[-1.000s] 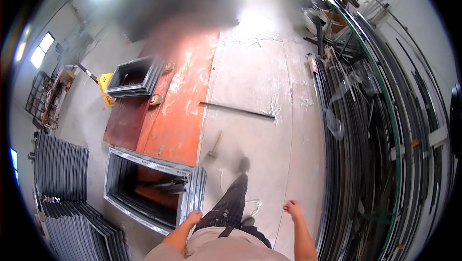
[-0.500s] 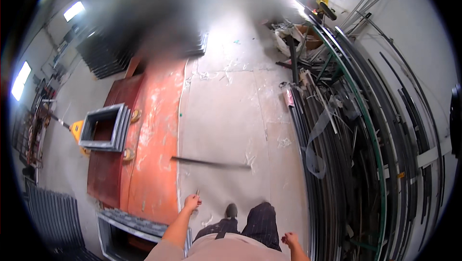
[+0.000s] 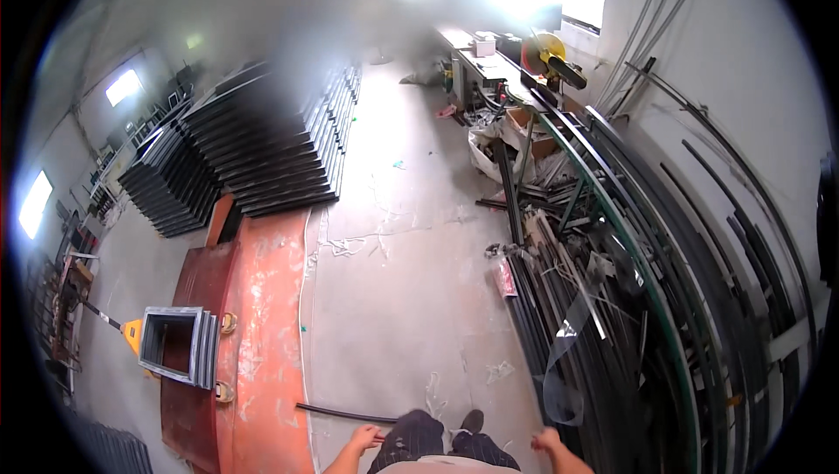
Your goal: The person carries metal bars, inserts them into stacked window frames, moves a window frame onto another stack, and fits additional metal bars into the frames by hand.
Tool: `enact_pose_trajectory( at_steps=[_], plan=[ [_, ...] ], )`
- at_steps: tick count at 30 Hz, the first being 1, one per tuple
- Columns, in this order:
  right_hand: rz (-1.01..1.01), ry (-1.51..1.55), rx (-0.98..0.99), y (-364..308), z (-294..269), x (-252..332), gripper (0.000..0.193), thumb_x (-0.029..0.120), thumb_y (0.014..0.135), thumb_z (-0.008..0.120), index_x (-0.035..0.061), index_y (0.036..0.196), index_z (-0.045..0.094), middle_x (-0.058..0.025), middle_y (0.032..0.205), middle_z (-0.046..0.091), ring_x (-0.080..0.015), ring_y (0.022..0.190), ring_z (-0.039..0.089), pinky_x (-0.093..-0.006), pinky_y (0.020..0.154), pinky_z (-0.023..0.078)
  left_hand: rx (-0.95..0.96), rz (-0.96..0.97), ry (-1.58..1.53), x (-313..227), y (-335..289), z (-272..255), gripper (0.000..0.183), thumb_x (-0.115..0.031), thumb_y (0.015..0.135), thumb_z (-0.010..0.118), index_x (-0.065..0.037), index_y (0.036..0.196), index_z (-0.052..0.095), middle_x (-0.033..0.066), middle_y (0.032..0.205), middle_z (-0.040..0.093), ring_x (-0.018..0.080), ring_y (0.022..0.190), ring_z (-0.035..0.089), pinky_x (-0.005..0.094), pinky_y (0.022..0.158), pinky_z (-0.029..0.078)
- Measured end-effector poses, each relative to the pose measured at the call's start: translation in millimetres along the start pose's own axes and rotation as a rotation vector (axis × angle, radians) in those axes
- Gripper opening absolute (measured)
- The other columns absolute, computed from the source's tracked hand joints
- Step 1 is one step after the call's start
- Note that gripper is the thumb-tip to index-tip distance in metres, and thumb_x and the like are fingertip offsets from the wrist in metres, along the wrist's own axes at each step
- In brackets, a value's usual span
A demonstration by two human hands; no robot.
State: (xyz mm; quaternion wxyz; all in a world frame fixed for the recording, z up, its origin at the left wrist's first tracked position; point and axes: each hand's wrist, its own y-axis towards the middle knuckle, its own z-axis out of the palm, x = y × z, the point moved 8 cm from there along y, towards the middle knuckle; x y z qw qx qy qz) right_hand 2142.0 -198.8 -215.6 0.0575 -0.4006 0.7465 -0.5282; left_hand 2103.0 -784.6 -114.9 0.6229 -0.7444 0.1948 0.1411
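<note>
My left hand [image 3: 365, 437] is at the lower edge, in front of my left thigh, its fingers closed. Whatever may be in them is too small to make out. Just ahead of that hand a thin dark bar [image 3: 336, 412] lies on the floor, its left end at the orange covering and its right end hidden behind my leg. My right hand [image 3: 547, 441] hangs at my right side with curled fingers and shows nothing in them. Closest to it is the rack of long dark bars [image 3: 524, 317].
On the orange floor covering [image 3: 262, 317], at left, stand stacked grey frames [image 3: 203, 347] beside a yellow pallet jack [image 3: 131, 334]. Tall stacks of dark frames [image 3: 288, 159] rise farther ahead. A green-edged rack [image 3: 629, 273] lines the right wall, with a yellow-guarded saw [image 3: 546, 55] beyond it.
I have walked forward and my view has lifted, so the floor bar now appears close to my legs. Both hands swung with the step. A small thin item showed at my left fingertips before.
</note>
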Motion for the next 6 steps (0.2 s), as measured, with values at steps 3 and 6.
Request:
enact_pose_trajectory(
  at_steps=[3,6],
  plan=[
    [-0.216,-0.004,-0.442,94,-125,110,0.017,0.017,0.077,0.060,0.0010,0.076,0.067,-0.0128,0.060,0.064,-0.0230,0.050,0.063,-0.0342,0.051,0.050,-0.190,-0.002,-0.226,3,18,-28,0.022,-0.021,0.091,0.052,-0.005,0.107,0.054,0.0134,0.089,0.067,0.0256,0.079,0.068,0.0364,0.063,0.056],
    [-0.361,0.243,-0.524,185,-200,192,0.016,0.011,0.081,0.055,-0.0013,0.084,0.065,-0.0098,0.064,0.063,-0.0193,0.052,0.061,-0.0317,0.050,0.049,-0.199,-0.094,-0.168,-7,72,-28,0.026,-0.021,0.090,0.055,-0.007,0.112,0.054,0.0144,0.090,0.067,0.0300,0.082,0.068,0.0421,0.071,0.056]
  ],
)
